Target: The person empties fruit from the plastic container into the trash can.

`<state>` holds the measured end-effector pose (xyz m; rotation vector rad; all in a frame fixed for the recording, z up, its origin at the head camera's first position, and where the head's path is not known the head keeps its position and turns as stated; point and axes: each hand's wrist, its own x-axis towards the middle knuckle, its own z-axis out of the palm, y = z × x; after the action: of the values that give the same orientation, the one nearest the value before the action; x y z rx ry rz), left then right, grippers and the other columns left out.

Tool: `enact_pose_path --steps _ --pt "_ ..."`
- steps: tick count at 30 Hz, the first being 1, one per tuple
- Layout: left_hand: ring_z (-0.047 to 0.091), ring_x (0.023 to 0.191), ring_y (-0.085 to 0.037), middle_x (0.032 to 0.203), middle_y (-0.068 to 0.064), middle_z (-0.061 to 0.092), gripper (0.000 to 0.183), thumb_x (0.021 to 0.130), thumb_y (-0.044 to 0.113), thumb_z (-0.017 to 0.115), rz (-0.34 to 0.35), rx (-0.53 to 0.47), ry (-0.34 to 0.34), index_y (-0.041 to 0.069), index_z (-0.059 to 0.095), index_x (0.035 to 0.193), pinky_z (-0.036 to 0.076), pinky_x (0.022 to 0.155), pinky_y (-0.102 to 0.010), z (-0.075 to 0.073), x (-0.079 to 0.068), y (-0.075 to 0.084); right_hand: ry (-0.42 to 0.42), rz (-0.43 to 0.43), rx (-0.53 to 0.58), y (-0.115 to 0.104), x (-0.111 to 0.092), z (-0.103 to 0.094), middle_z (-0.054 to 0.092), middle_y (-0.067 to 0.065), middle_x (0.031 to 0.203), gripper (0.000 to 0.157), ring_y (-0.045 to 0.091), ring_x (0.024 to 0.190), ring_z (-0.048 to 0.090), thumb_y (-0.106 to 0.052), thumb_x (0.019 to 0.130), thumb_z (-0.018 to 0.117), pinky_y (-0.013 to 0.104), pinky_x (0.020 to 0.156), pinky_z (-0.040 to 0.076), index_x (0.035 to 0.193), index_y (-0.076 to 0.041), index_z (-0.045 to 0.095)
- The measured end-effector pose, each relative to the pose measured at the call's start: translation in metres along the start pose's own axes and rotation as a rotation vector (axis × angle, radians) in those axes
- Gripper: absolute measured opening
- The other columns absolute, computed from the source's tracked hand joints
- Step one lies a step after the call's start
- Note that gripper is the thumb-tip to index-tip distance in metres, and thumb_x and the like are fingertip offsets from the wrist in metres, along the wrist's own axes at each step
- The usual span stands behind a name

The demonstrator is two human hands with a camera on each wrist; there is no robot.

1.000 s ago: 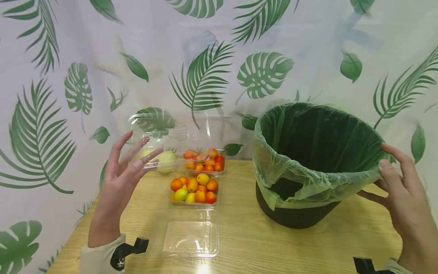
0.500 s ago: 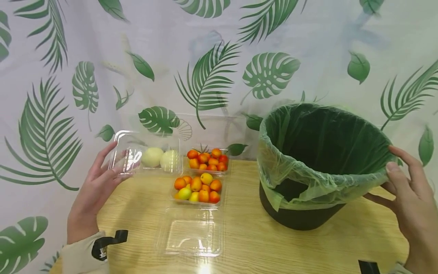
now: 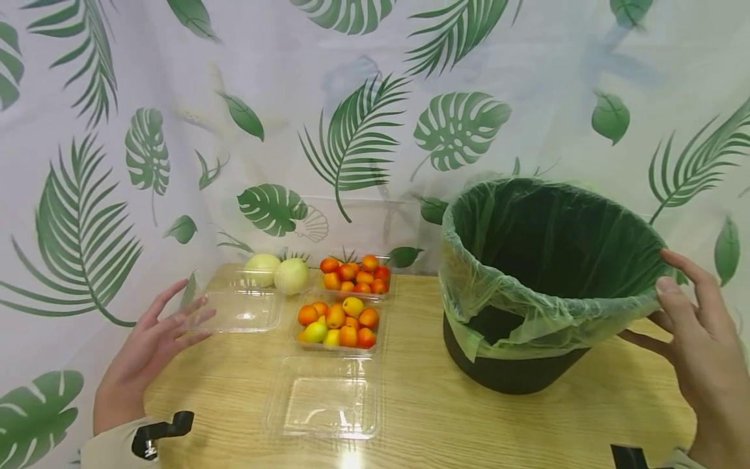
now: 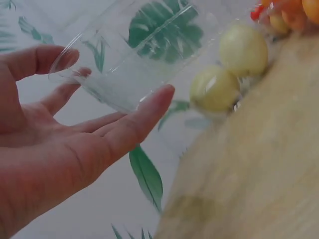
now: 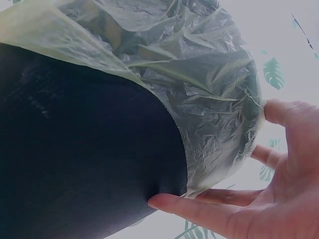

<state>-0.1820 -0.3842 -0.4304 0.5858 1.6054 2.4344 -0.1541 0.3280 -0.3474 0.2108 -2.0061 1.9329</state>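
Observation:
My left hand (image 3: pixel 146 352), fingers spread, holds the left end of a clear plastic container (image 3: pixel 249 319), low at the table's back left. In the left wrist view, the end of this container (image 4: pixel 114 79) lies between the fingertips. Just behind it are two pale yellow-green round fruits (image 3: pixel 291 276). At the right, my right hand (image 3: pixel 700 326) grips the rim of a black trash bin (image 3: pixel 515 374) lined with a thin green bag (image 3: pixel 545 319). The bin leans to one side. In the right wrist view, one digit presses on the bin's dark wall (image 5: pixel 84 149) while others touch the bagged rim.
Two clear boxes stand mid-table, one with small orange and yellow fruits (image 3: pixel 336 317), the other, behind, with red-orange ones (image 3: pixel 355 276). Another clear container (image 3: pixel 328 397) lies in front of them. A leaf-patterned curtain (image 3: pixel 375 150) hangs behind the wooden table (image 3: pixel 445 430).
My left hand has moved left and down, lowering the clear container from in front of the curtain to near the pale fruits. My right hand keeps its hold on the bin.

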Motion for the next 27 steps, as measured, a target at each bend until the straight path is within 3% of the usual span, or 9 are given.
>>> enact_pose_path --steps 3,6,9,14,18,23,25,27 --pt "0.04 0.13 -0.032 0.141 -0.008 0.045 0.059 0.101 -0.007 0.018 -0.048 0.007 -0.008 0.017 0.004 0.153 0.045 0.096 -0.047 -0.014 -0.007 -0.007 0.008 0.004 -0.003 0.0 0.001 0.001 -0.004 0.003 0.155 0.049 0.008 0.107 0.055 -0.018 0.102 0.04 0.022 0.054 0.054 0.149 -0.023 0.027" --pt "0.041 0.13 -0.031 0.141 -0.007 0.044 0.059 0.101 -0.007 0.02 -0.091 0.041 -0.011 0.016 0.003 0.153 0.044 0.096 -0.048 -0.023 -0.011 -0.013 0.014 -0.006 -0.001 0.0 0.001 0.002 0.009 0.005 0.15 0.049 0.01 0.103 0.06 -0.017 0.101 0.041 0.023 0.053 0.054 0.148 -0.022 0.028" --pt "0.045 0.128 -0.029 0.142 -0.007 0.041 0.06 0.101 -0.005 0.025 -0.137 0.114 0.023 0.015 0.002 0.153 0.045 0.095 -0.048 -0.028 -0.014 -0.018 0.004 -0.024 0.034 0.0 0.001 0.001 0.035 0.005 0.13 0.049 0.003 0.087 0.064 -0.015 0.101 0.041 0.024 0.052 0.054 0.148 -0.019 0.028" --pt "0.05 0.123 -0.023 0.14 -0.006 0.039 0.062 0.101 -0.002 0.031 -0.212 0.149 0.116 0.02 0.006 0.153 0.045 0.095 -0.047 -0.031 -0.018 -0.021 -0.023 -0.051 0.06 0.001 0.002 -0.001 0.057 0.003 0.104 0.05 0.005 0.088 0.065 -0.013 0.101 0.041 0.024 0.053 0.054 0.148 -0.018 0.028" --pt "0.05 0.123 -0.018 0.14 -0.004 0.038 0.062 0.101 0.0 0.033 -0.244 0.152 0.178 0.022 0.007 0.153 0.046 0.094 -0.047 -0.035 -0.022 -0.022 -0.017 -0.053 0.046 0.001 0.002 -0.001 0.055 0.0 0.114 0.05 0.003 0.088 0.065 -0.014 0.101 0.04 0.022 0.053 0.054 0.149 -0.019 0.027" --pt "0.052 0.117 -0.008 0.136 0.005 0.042 0.058 0.103 0.01 0.037 -0.28 0.267 0.252 0.017 0.01 0.153 0.048 0.089 -0.034 -0.037 -0.022 -0.024 -0.01 -0.052 0.042 0.004 0.002 -0.002 0.053 -0.001 0.119 0.05 0.003 0.088 0.065 -0.015 0.101 0.041 0.022 0.052 0.053 0.149 -0.019 0.027" --pt "0.051 0.116 -0.006 0.141 -0.002 0.038 0.058 0.102 0.017 0.042 -0.307 0.347 0.317 0.015 0.013 0.153 0.047 0.088 -0.03 -0.035 -0.021 -0.023 -0.007 -0.049 0.04 0.005 0.002 -0.002 0.051 0.002 0.123 0.05 0.003 0.089 0.065 -0.016 0.101 0.041 0.022 0.052 0.053 0.149 -0.02 0.027" --pt "0.047 0.122 -0.012 0.148 -0.012 0.03 0.06 0.101 0.024 0.045 -0.34 0.461 0.374 0.013 0.016 0.152 0.046 0.091 -0.031 -0.03 -0.019 -0.019 -0.007 -0.047 0.039 0.006 0.002 -0.002 0.048 0.005 0.127 0.05 0.003 0.09 0.064 -0.016 0.101 0.041 0.022 0.052 0.053 0.149 -0.02 0.027"
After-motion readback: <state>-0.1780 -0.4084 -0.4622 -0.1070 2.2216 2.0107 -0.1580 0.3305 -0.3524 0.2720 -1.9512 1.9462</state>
